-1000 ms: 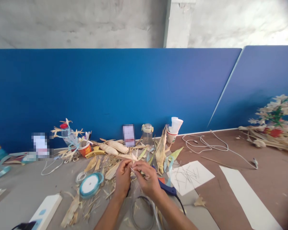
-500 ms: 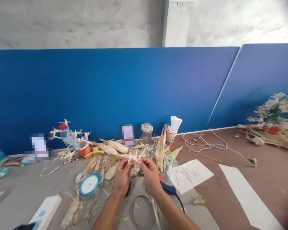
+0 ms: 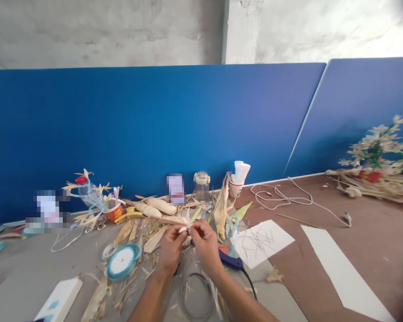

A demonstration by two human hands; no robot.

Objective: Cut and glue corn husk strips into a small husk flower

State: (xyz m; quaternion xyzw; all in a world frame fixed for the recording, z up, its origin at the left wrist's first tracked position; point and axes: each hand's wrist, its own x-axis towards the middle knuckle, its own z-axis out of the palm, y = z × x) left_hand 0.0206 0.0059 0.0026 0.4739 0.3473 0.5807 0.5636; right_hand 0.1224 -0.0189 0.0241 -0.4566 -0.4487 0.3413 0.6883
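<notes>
My left hand [image 3: 170, 250] and my right hand [image 3: 205, 243] meet over the middle of the table, fingertips pinched together. Between them is a small pale piece of corn husk [image 3: 188, 216], a narrow tip pointing up from the fingers; much of it is hidden. Dry husk scraps [image 3: 156, 239] lie spread behind and left of the hands. Beyond them rest husk-wrapped corn cobs [image 3: 161, 205]. Close to my right wrist lies a blue-handled tool [image 3: 231, 260] with a black cord. A coil of grey wire [image 3: 197, 297] sits below, between the forearms.
To the left are a spool of blue ribbon [image 3: 123, 263] and a white power strip [image 3: 58, 299]. Thin sticks lie on white paper [image 3: 263, 243] at right. A clear bottle [image 3: 202, 188], a paper cup [image 3: 235, 188] and a white cable [image 3: 282, 199] are near the blue partition [image 3: 188, 120].
The hands were close together, drew slightly apart, and now meet again at the pale husk. The view has turned a little to the right.
</notes>
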